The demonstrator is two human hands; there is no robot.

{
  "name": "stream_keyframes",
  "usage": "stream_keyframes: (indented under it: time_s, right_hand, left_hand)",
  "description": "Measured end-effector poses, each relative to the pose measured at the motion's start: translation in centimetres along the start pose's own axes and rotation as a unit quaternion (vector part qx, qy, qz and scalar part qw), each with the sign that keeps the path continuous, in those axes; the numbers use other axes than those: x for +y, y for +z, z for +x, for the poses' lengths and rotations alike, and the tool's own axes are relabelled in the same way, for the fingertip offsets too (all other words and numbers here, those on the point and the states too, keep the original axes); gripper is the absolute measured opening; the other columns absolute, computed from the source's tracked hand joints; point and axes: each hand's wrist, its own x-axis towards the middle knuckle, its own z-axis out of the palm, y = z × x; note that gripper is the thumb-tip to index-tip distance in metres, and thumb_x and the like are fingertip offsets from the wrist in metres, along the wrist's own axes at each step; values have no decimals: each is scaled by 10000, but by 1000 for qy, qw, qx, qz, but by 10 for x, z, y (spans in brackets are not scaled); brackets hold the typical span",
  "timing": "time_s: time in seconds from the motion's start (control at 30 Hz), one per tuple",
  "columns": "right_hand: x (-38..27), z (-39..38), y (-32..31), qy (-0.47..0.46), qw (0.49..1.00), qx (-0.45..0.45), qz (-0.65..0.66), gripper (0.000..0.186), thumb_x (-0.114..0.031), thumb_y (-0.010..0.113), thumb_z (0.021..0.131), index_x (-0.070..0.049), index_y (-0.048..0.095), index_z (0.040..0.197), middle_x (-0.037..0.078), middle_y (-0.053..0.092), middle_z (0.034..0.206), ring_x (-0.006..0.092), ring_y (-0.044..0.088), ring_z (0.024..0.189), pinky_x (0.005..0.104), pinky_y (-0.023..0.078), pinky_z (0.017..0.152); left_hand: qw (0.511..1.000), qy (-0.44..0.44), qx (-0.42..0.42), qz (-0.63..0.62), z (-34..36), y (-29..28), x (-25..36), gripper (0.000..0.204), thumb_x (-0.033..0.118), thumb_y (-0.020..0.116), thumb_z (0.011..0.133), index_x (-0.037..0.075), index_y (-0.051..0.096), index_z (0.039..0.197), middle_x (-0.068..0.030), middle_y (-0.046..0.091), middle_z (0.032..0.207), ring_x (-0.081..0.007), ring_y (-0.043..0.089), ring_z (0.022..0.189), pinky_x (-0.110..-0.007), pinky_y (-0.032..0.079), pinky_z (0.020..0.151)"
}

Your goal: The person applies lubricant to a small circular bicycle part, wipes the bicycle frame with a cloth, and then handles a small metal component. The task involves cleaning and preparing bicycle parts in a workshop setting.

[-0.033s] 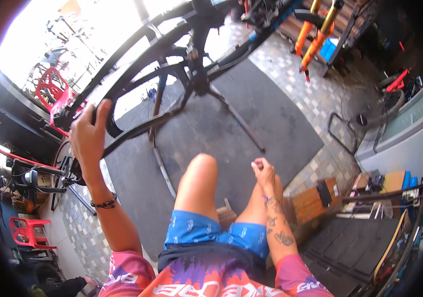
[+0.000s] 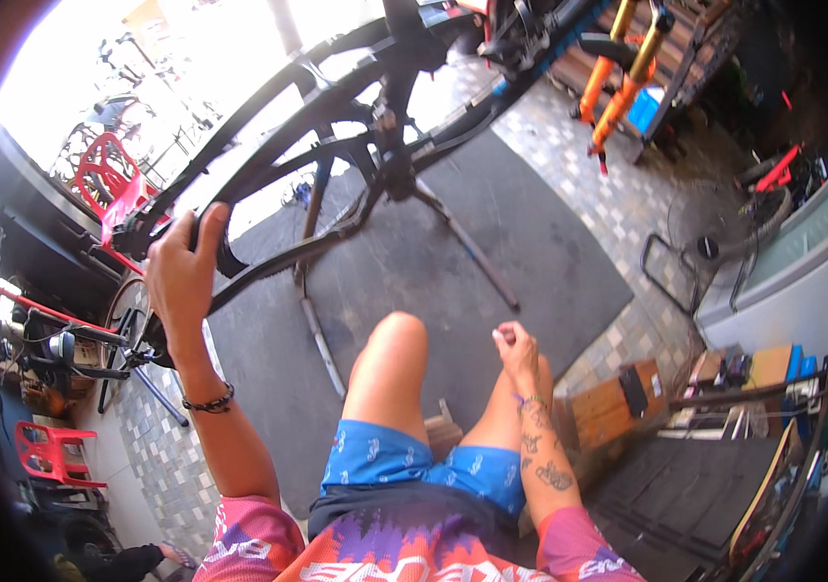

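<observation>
A dark bicycle frame (image 2: 341, 89) without wheels spans the upper left, held up over a floor mat. My left hand (image 2: 181, 272) is wrapped round the rear end of this frame, thumb upward; part of its grip is hidden behind the tubes. Above my right thigh, my right hand (image 2: 517, 351) is closed in a pinch, apart from the frame. A small pale spot shows at its fingertips, too small to name. Below the frame, a stand's leg (image 2: 467, 250) slants down onto the mat.
A dark mat (image 2: 569, 233) covers the tiled floor. Orange fork legs (image 2: 608, 107) stand at upper right, near a wooden pallet. Red chairs (image 2: 50, 451) are at left. A wooden box (image 2: 618, 403) sits right of my knee, and a fan (image 2: 705, 247) stands farther right.
The whole view has shifted slightly, so the frame and mat sit a little lower. My left hand keeps its hold on the frame, and my right hand stays pinched above my thigh.
</observation>
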Motion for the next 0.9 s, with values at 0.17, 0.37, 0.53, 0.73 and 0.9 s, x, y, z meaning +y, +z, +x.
stream_keyframes:
  time_s: [0.17,0.37,0.53,0.73,0.9]
  right_hand:
    - [6,6,6,-5,1000,-5,9,201,-225,788,954,-50,743,1042,103,761,756,208,731,651,362,565,621]
    - [-2,2,6,-3,998,-49,28,187,-194,783,960,-23,736,1021,93,754,742,164,693,588,323,549,540]
    - [-12,-5,-2,5,997,-74,-15,185,-187,775,961,-15,730,1013,111,762,760,204,714,627,348,560,588]
    - [-10,-14,-6,-18,995,-65,-79,235,-258,777,932,-46,743,1028,170,779,854,373,756,809,442,588,730]
    - [-16,-21,-6,28,991,-79,-101,262,-299,760,937,-78,728,1074,163,784,920,381,751,899,482,585,796]
  left_hand:
    - [998,-41,-52,8,2,-4,12,699,753,593,961,69,732,930,-205,731,797,-431,730,826,-521,540,737]
    - [992,-73,-105,-13,3,-22,20,742,794,572,949,73,744,919,-180,716,742,-390,731,777,-500,539,683]
    - [995,-44,-73,-43,1,-16,14,749,795,573,949,66,694,826,-162,662,642,-385,701,682,-485,520,633]
    - [993,-59,-96,-18,3,-20,23,703,763,603,951,73,737,919,-171,708,715,-401,720,725,-504,526,653]
    - [994,-55,-96,15,3,-15,26,707,750,593,962,62,746,1017,-211,732,824,-435,721,879,-529,531,757]
